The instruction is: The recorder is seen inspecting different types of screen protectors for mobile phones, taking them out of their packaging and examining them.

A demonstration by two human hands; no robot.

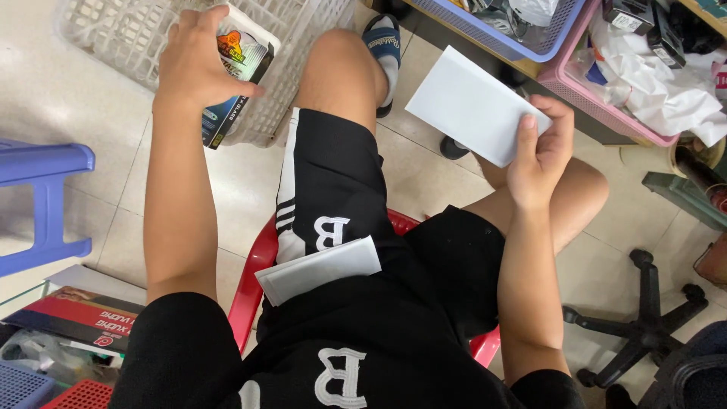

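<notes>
Head cam, 1 view only; looks steeply down from seated wearer's head over lap; close on thighs and red chair (244, 284); tiled floor (424, 178) beyond; baskets along top edge.

We are wearing black shorts (356, 189) with three white stripes running down the left side and a large white letter printed above the hem. Our black top (356, 363) is showing the same sort of white letter low on the front, and its short sleeves are ending above the elbows, leaving both forearms bare. On the one foot in view we are wearing a white sock (389, 70) inside a blue slide sandal (381, 38).
</notes>
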